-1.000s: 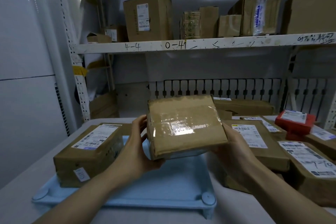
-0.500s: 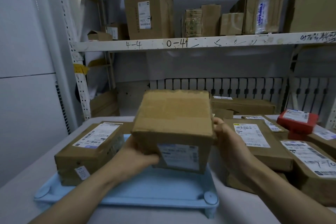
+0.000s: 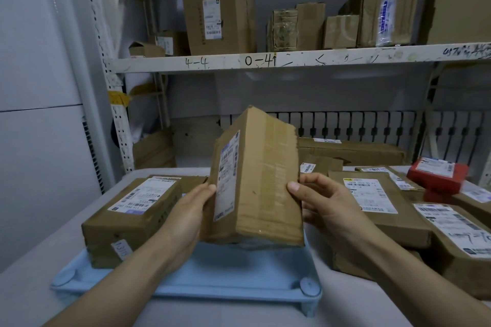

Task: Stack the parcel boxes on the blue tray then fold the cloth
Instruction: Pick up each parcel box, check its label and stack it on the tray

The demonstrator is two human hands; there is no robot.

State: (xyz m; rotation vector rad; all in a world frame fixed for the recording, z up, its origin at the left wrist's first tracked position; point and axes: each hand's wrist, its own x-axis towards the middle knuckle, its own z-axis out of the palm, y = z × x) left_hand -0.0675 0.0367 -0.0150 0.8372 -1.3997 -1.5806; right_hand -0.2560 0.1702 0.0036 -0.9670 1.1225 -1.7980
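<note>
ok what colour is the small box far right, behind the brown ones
Red box with a white label, seen in the head view.

hands (image 3: 186, 218): 2 | blue tray (image 3: 239, 273): 1 | red boxes (image 3: 437, 174): 2

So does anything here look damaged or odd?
The held box has a ragged, torn top right edge, and both hands, left and right, hold it tilted on end above the blue tray. Nothing spilled.

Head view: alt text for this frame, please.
Both hands, left hand and right hand, hold a tilted cardboard parcel above a blue tray that already carries one labelled box. More parcels lie at right.
</note>
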